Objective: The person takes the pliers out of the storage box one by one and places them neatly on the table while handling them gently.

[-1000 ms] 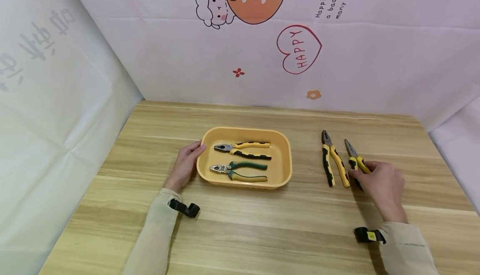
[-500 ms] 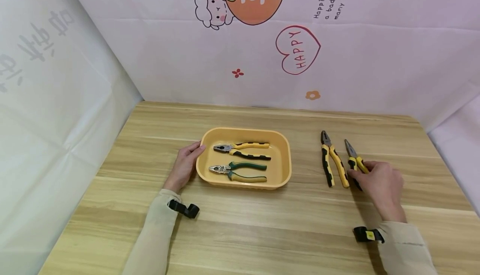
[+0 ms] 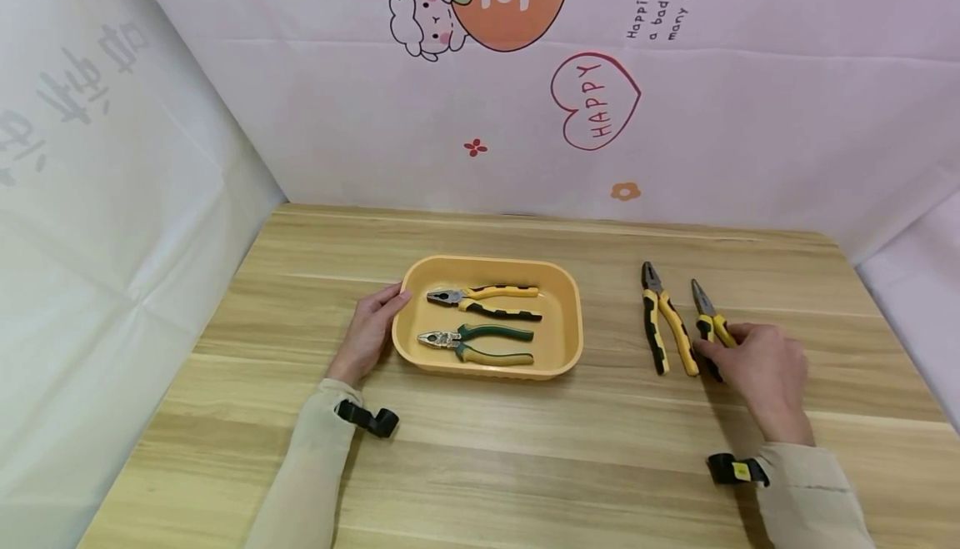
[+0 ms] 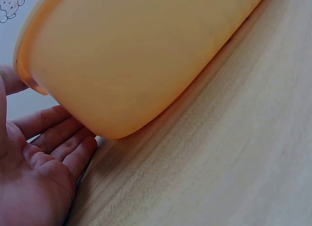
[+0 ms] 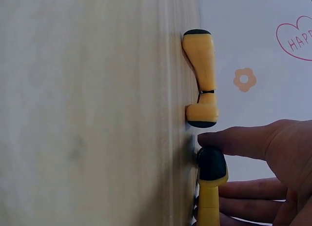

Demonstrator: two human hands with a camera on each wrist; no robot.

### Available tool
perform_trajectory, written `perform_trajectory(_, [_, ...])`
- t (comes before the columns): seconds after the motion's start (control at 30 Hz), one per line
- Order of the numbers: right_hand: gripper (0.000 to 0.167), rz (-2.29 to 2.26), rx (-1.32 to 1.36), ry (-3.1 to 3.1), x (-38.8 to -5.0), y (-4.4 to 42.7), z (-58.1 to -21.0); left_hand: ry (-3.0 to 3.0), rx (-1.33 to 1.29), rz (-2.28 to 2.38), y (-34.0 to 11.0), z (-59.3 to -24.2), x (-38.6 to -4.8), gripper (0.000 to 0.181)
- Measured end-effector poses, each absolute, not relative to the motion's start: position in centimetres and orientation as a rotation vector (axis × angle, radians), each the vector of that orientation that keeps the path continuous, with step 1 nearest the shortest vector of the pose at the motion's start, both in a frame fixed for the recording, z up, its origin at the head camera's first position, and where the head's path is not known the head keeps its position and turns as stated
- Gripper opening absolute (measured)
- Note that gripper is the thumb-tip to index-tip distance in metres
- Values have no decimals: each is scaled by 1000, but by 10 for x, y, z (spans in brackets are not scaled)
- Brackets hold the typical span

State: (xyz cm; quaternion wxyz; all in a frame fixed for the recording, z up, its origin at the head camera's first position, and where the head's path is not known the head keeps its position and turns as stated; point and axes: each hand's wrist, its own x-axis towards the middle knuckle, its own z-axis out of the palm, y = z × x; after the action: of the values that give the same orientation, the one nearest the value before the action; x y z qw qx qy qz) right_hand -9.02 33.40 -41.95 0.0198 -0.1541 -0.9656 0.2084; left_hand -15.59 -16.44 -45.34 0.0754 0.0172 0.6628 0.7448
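My left hand (image 3: 365, 328) holds the left end of a yellow plastic box (image 3: 561, 324), thumb over the rim and fingers against the outer wall (image 4: 122, 65). Inside lie combination pliers with yellow-black handles (image 3: 502, 289) and, nearer me, another pair with green-tan handles (image 3: 497, 331). At the right, my right hand (image 3: 768, 370) grips the handles of yellow-black long-nose pliers (image 3: 705, 303), which lie on the table, tip pointing away. The right wrist view shows the thumb at a black handle end (image 5: 212, 162); the other fingers are partly hidden.
Another pair of yellow-black pliers (image 3: 667, 320) lies just left of my right hand, handles spread. The wooden table (image 3: 570, 457) meets a printed white cloth wall (image 3: 360, 132) at the back. A plain white cloth (image 3: 150, 282) hangs along the left.
The long-nose pliers have turned slightly in my right hand, their left handle end shifting a little left. My left hand and the box stay in place.
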Motion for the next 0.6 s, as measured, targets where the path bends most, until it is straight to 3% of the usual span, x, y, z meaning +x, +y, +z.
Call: perform_trajectory(0.6, [68,641,-462,-2977,-89,332,-420,1964,55,2260,-164,-455,-156,46])
